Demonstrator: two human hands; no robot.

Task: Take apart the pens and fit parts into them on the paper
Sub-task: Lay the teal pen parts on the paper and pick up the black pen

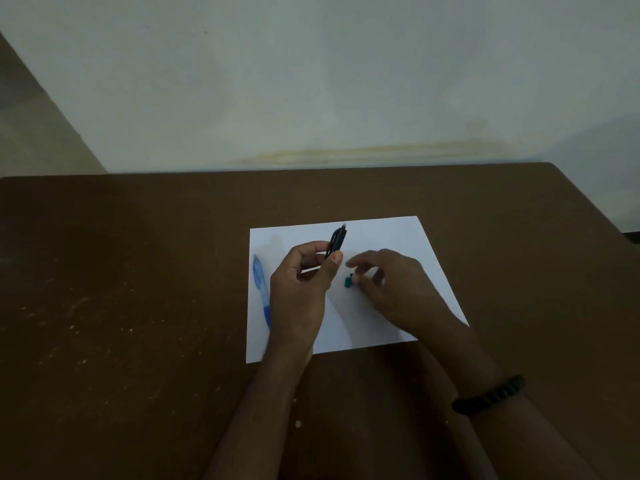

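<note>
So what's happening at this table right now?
A person works over a white sheet of paper on a brown table. The left hand grips a dark pen, holding it upright above the sheet. The right hand reaches down to a small green part at its fingertips; whether it actually pinches the part is unclear. A blue pen lies untouched along the paper's left edge.

Bare room: brown table [138, 271], stained wall [346, 98]

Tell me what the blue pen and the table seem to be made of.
Blue pen: likely plastic, translucent and glossy; light shows through its barrel, with a darker, maybe rubbery grip. Table: brown, matte, probably laminate or painted wood; pale scuffs speckle it.
</note>
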